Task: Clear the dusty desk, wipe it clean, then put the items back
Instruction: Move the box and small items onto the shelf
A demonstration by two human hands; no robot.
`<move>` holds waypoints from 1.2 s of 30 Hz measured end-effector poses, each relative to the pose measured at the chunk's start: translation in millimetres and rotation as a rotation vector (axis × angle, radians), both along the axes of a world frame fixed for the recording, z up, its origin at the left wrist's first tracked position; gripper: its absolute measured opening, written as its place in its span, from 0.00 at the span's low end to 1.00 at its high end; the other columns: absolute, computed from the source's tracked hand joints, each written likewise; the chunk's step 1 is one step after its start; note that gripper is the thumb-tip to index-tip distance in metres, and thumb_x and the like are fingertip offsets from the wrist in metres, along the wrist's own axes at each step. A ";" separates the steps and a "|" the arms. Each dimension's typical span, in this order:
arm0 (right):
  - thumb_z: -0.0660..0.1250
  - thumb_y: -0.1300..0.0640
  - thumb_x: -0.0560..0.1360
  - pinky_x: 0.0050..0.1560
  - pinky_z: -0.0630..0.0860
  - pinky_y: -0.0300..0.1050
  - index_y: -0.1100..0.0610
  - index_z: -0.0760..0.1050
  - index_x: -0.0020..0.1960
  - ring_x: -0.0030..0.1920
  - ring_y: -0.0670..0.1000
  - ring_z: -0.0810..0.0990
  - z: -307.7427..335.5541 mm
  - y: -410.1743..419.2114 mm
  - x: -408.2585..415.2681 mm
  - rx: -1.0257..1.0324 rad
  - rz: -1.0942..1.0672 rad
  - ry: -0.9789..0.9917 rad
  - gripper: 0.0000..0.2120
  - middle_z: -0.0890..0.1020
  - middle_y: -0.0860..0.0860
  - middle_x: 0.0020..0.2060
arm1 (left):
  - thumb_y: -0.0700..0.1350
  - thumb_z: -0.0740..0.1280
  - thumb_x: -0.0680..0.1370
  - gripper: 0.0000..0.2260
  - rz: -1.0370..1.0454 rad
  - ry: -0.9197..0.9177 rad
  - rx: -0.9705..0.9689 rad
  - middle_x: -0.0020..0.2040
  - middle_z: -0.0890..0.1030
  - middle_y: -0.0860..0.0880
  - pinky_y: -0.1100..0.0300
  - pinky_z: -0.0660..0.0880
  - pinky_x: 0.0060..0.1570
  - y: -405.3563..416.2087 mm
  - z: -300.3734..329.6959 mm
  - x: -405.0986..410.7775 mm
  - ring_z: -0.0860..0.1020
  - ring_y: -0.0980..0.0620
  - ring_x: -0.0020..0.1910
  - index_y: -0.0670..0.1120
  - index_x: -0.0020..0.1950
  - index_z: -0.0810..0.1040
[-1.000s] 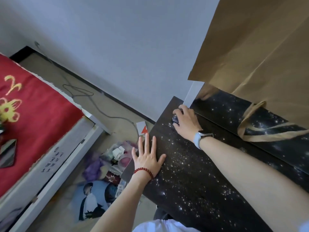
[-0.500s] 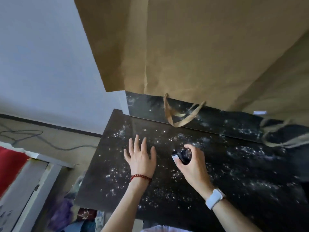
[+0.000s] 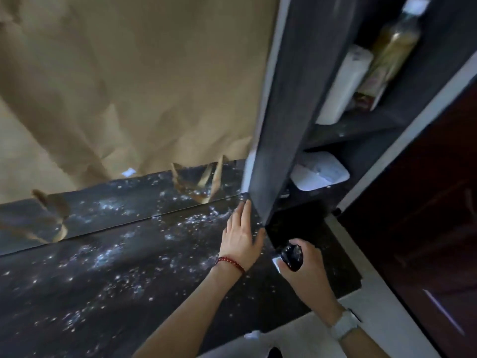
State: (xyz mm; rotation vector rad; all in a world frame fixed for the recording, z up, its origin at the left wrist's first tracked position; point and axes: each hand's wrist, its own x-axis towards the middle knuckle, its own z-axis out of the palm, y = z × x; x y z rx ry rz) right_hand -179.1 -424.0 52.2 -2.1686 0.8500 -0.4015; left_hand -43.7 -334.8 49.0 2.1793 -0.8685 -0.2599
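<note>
The black desk (image 3: 108, 275) is speckled with white dust across its top. My left hand (image 3: 242, 236) lies flat on it, fingers together, pressed near the foot of the dark shelf unit (image 3: 281, 104). My right hand (image 3: 304, 270) hovers over the desk's right end, closed around a small dark rounded object (image 3: 291, 257) with a white piece at its left side. What the object is cannot be made out. A red bead bracelet sits on my left wrist, a pale watch on my right.
Large brown paper bags (image 3: 134, 81) stand along the back of the desk, their handles hanging onto it. The shelf unit holds a white bottle (image 3: 343, 86), a yellowish bottle (image 3: 389, 52) and a white box (image 3: 320, 174). A dark wooden panel (image 3: 426, 228) stands at the right.
The view has swung right, from the desk's left end to its right end. Both hands moved right along the desk; my right hand lifted the dark object from the back left corner and carried it along.
</note>
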 end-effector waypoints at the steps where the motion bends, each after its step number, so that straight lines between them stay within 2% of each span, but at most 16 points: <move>1: 0.74 0.57 0.66 0.60 0.69 0.45 0.56 0.71 0.59 0.57 0.52 0.70 2.3 -24.4 -12.0 -0.013 -0.009 0.005 0.24 0.73 0.44 0.50 | 0.49 0.61 0.77 0.32 0.010 0.021 -0.068 0.75 0.55 0.44 0.51 0.56 0.71 -24.2 7.4 -7.7 0.54 0.46 0.73 0.46 0.74 0.47; 2: 0.74 0.57 0.67 0.59 0.69 0.43 0.56 0.71 0.60 0.58 0.53 0.70 5.9 -47.4 -21.8 -0.030 -0.020 0.012 0.24 0.74 0.48 0.52 | 0.48 0.62 0.77 0.32 0.037 0.038 -0.129 0.75 0.53 0.43 0.53 0.56 0.71 -45.0 14.5 -13.5 0.53 0.46 0.74 0.45 0.74 0.46; 4: 0.74 0.56 0.67 0.58 0.68 0.43 0.57 0.71 0.59 0.57 0.54 0.71 17.2 -88.8 -33.2 -0.039 -0.042 0.007 0.23 0.74 0.51 0.52 | 0.47 0.62 0.77 0.33 0.108 0.046 -0.217 0.75 0.52 0.43 0.55 0.55 0.71 -77.1 25.6 -20.1 0.53 0.46 0.74 0.45 0.74 0.45; 6: 0.74 0.56 0.66 0.58 0.71 0.48 0.58 0.72 0.58 0.55 0.56 0.73 29.5 -123.4 -30.8 -0.051 -0.049 -0.031 0.22 0.75 0.51 0.49 | 0.46 0.61 0.78 0.32 0.172 0.016 -0.263 0.75 0.53 0.43 0.58 0.56 0.70 -97.9 30.1 -20.2 0.54 0.47 0.74 0.47 0.74 0.44; 7: 0.75 0.57 0.66 0.57 0.72 0.50 0.58 0.72 0.58 0.54 0.57 0.73 34.8 -137.3 -25.1 -0.076 -0.036 -0.053 0.22 0.76 0.53 0.49 | 0.45 0.60 0.78 0.31 0.202 0.003 -0.273 0.75 0.55 0.43 0.59 0.58 0.68 -105.3 30.1 -18.7 0.56 0.47 0.74 0.48 0.74 0.44; 10: 0.74 0.57 0.67 0.56 0.69 0.45 0.59 0.71 0.59 0.55 0.56 0.72 44.7 -163.4 2.8 -0.146 0.060 -0.119 0.23 0.76 0.55 0.51 | 0.44 0.58 0.79 0.30 0.306 -0.017 -0.279 0.74 0.59 0.42 0.59 0.63 0.62 -118.6 29.9 -11.4 0.63 0.44 0.70 0.49 0.74 0.44; 14: 0.72 0.55 0.69 0.61 0.66 0.45 0.57 0.67 0.64 0.61 0.55 0.67 47.9 -177.4 55.1 -0.210 0.210 -0.108 0.26 0.74 0.56 0.58 | 0.43 0.58 0.79 0.28 0.423 -0.032 -0.209 0.67 0.70 0.39 0.54 0.71 0.50 -122.2 33.1 5.0 0.74 0.40 0.57 0.52 0.74 0.47; 16: 0.71 0.55 0.70 0.64 0.64 0.47 0.58 0.66 0.65 0.63 0.57 0.66 47.8 -180.9 79.1 -0.268 0.268 -0.060 0.27 0.74 0.57 0.60 | 0.42 0.59 0.79 0.29 0.422 -0.050 -0.208 0.61 0.74 0.40 0.59 0.70 0.45 -120.2 33.0 8.0 0.76 0.45 0.49 0.53 0.74 0.47; 18: 0.70 0.54 0.70 0.64 0.63 0.49 0.59 0.65 0.66 0.64 0.59 0.65 45.5 -184.1 97.3 -0.340 0.320 0.028 0.27 0.73 0.58 0.61 | 0.41 0.60 0.78 0.29 0.404 -0.077 -0.225 0.57 0.76 0.41 0.62 0.68 0.44 -119.2 31.6 7.9 0.73 0.52 0.43 0.55 0.73 0.48; 22: 0.68 0.53 0.71 0.63 0.66 0.50 0.58 0.66 0.65 0.64 0.59 0.66 35.9 -190.8 112.7 -0.433 0.359 0.170 0.25 0.72 0.59 0.61 | 0.40 0.60 0.78 0.29 0.406 -0.096 -0.273 0.55 0.76 0.42 0.65 0.68 0.47 -118.1 25.7 8.2 0.74 0.52 0.45 0.57 0.71 0.47; 28: 0.68 0.58 0.72 0.61 0.71 0.56 0.57 0.64 0.68 0.68 0.62 0.62 33.0 -188.8 107.1 -0.526 0.272 0.116 0.26 0.63 0.61 0.68 | 0.40 0.61 0.78 0.27 0.382 -0.083 -0.283 0.57 0.76 0.42 0.65 0.68 0.51 -116.3 19.5 14.3 0.76 0.48 0.51 0.51 0.74 0.53; 32: 0.68 0.64 0.67 0.59 0.73 0.58 0.60 0.68 0.65 0.63 0.64 0.70 23.3 -173.7 90.4 -0.673 0.214 0.044 0.26 0.70 0.62 0.65 | 0.42 0.62 0.78 0.26 0.371 -0.092 -0.309 0.57 0.77 0.43 0.70 0.67 0.50 -113.6 15.6 16.1 0.74 0.52 0.51 0.50 0.73 0.55; 34: 0.68 0.62 0.66 0.62 0.70 0.60 0.60 0.68 0.66 0.66 0.62 0.70 13.9 -165.5 79.7 -0.748 0.273 0.084 0.28 0.70 0.60 0.66 | 0.42 0.62 0.77 0.26 0.366 -0.093 -0.315 0.56 0.77 0.43 0.71 0.66 0.50 -112.7 15.2 17.5 0.73 0.55 0.49 0.50 0.73 0.56; 36: 0.69 0.60 0.66 0.64 0.68 0.62 0.61 0.67 0.67 0.70 0.60 0.65 8.2 -162.1 74.5 -0.762 0.304 0.152 0.29 0.67 0.59 0.70 | 0.42 0.63 0.77 0.26 0.365 -0.087 -0.315 0.57 0.77 0.43 0.72 0.66 0.50 -112.4 15.7 18.0 0.73 0.55 0.50 0.49 0.73 0.57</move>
